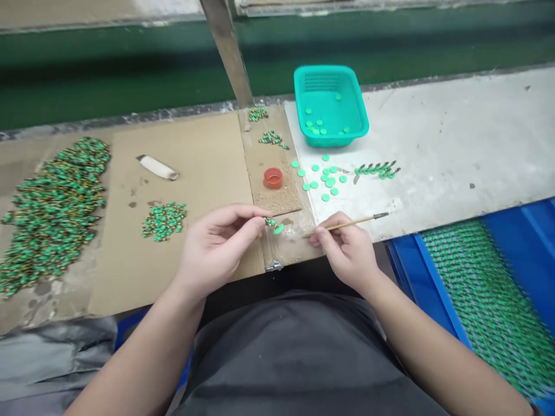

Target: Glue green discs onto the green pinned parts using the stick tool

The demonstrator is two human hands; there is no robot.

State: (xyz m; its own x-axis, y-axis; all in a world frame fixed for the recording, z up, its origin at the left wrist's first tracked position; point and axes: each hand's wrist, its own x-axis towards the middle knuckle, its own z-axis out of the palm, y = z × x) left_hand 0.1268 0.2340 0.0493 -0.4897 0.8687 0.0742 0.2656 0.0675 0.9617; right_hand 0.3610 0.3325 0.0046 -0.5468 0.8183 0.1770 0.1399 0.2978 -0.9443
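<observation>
My left hand (221,242) pinches a small green and dark piece (269,222) between thumb and forefinger, with a green disc (278,229) at the piece's lower end. To the right, my right hand (347,248) is closed on a thin wooden brush (355,222), whose dark tip points right. A red cap-like dish (273,178) rests on a brown board (277,199) just beyond the hands. Loose green discs (330,182) lie on the white surface, beside a row of assembled pieces (377,169).
Behind the discs stands a turquoise basket (362,121) holding several discs. A large pile of green and gold pieces (56,214) covers the left, with a smaller pile (165,221) and a white tube (156,167) nearer. Blue trays (437,277) with rows of pieces are at lower right.
</observation>
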